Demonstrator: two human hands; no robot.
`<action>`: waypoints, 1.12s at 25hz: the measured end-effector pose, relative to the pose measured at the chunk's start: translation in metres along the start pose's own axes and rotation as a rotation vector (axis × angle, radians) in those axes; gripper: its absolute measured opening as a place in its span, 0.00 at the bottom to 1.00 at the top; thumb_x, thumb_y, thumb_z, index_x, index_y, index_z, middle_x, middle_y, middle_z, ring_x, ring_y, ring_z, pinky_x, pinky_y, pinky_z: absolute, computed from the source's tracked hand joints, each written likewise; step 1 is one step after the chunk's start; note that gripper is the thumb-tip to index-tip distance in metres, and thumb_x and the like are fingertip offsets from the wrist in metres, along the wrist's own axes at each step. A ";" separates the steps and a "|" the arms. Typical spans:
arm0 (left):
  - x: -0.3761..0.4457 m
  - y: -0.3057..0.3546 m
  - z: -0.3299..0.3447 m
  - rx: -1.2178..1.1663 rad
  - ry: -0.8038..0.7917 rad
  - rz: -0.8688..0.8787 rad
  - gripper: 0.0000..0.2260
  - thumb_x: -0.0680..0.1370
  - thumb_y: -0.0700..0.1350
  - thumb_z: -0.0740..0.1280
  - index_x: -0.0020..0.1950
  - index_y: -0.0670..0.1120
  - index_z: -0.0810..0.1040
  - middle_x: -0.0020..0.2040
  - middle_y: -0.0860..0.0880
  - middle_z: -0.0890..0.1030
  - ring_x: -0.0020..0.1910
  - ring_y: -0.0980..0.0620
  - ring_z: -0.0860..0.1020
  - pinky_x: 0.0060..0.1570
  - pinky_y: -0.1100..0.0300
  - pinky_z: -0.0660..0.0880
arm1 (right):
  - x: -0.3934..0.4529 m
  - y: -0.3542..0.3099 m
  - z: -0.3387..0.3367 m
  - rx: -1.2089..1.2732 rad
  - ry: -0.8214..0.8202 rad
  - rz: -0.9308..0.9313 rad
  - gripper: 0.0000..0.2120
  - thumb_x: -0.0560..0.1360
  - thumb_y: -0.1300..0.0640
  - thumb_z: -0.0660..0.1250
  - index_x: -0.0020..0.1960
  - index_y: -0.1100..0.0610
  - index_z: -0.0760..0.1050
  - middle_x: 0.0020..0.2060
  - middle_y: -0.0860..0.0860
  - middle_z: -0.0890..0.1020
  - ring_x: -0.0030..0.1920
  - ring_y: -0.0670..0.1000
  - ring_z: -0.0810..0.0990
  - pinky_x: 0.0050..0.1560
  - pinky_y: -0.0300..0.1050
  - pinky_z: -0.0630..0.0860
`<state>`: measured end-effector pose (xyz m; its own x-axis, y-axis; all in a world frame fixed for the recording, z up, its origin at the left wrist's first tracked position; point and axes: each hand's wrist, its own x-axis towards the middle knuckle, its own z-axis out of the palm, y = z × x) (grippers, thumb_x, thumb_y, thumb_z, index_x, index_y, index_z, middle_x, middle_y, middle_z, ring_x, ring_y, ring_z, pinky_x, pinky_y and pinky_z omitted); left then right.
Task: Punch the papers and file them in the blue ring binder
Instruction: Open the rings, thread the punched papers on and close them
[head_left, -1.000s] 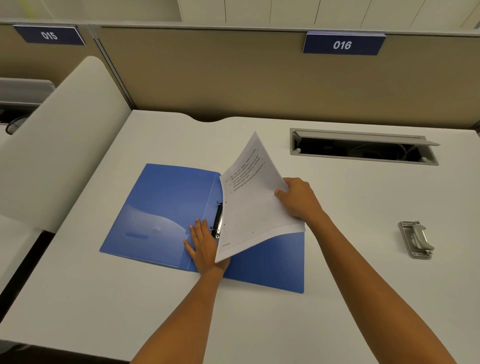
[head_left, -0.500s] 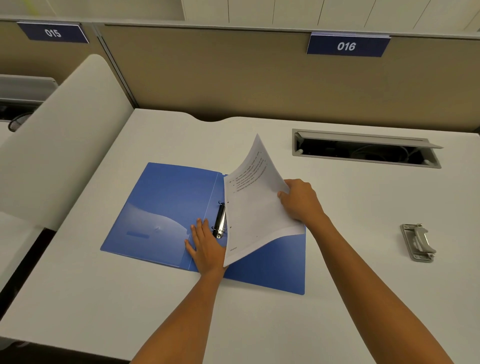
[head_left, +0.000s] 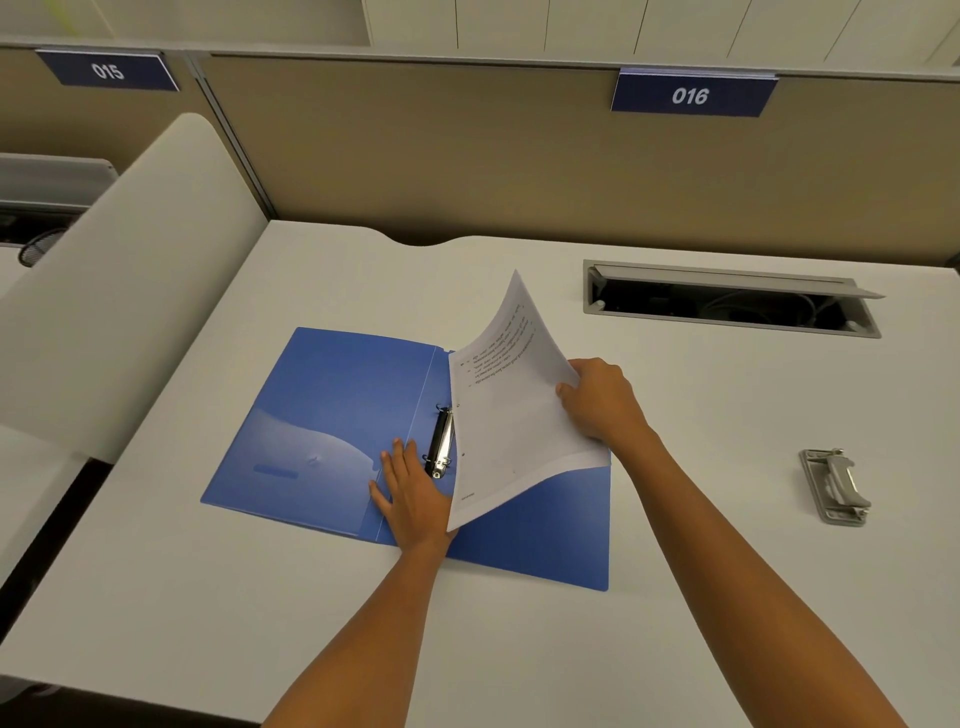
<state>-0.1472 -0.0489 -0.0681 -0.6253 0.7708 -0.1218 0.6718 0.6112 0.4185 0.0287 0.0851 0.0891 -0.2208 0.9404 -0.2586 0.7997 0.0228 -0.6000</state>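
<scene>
The right hand (head_left: 602, 402) pinches the papers (head_left: 511, 415) — open rings (head_left: 441, 441) lie at nine o'clock; the left hand (head_left: 413, 493) lies flat on the binder (head_left: 322, 415).

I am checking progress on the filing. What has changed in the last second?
Little. The right hand, still gripping the papers, has brought their punched edge slightly closer to the ring mechanism. The left hand stays flat on the blue ring binder; the hole punch has not moved.
</scene>
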 end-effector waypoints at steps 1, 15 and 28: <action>-0.002 0.001 0.000 -0.032 0.022 -0.004 0.40 0.72 0.61 0.69 0.78 0.45 0.58 0.79 0.44 0.57 0.78 0.42 0.52 0.74 0.42 0.46 | -0.001 0.003 0.000 -0.008 0.000 0.005 0.16 0.79 0.61 0.59 0.66 0.58 0.74 0.56 0.57 0.81 0.43 0.53 0.75 0.42 0.43 0.71; -0.016 -0.012 0.006 -0.690 0.177 0.033 0.12 0.71 0.54 0.73 0.54 0.57 0.80 0.74 0.50 0.68 0.73 0.44 0.65 0.65 0.38 0.71 | 0.001 0.072 0.033 0.311 -0.150 0.228 0.16 0.78 0.55 0.64 0.65 0.58 0.74 0.59 0.56 0.80 0.53 0.56 0.78 0.52 0.48 0.74; -0.006 -0.002 -0.030 -0.675 -0.299 -0.197 0.25 0.78 0.48 0.68 0.74 0.52 0.66 0.80 0.48 0.45 0.78 0.41 0.39 0.74 0.42 0.42 | -0.029 0.076 0.086 -0.089 0.285 0.068 0.33 0.74 0.45 0.68 0.72 0.58 0.61 0.67 0.56 0.69 0.65 0.58 0.70 0.62 0.55 0.70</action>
<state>-0.1565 -0.0605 -0.0411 -0.5097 0.7334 -0.4498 0.1099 0.5741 0.8114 0.0475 0.0304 -0.0141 -0.0097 0.9978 -0.0653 0.8559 -0.0255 -0.5165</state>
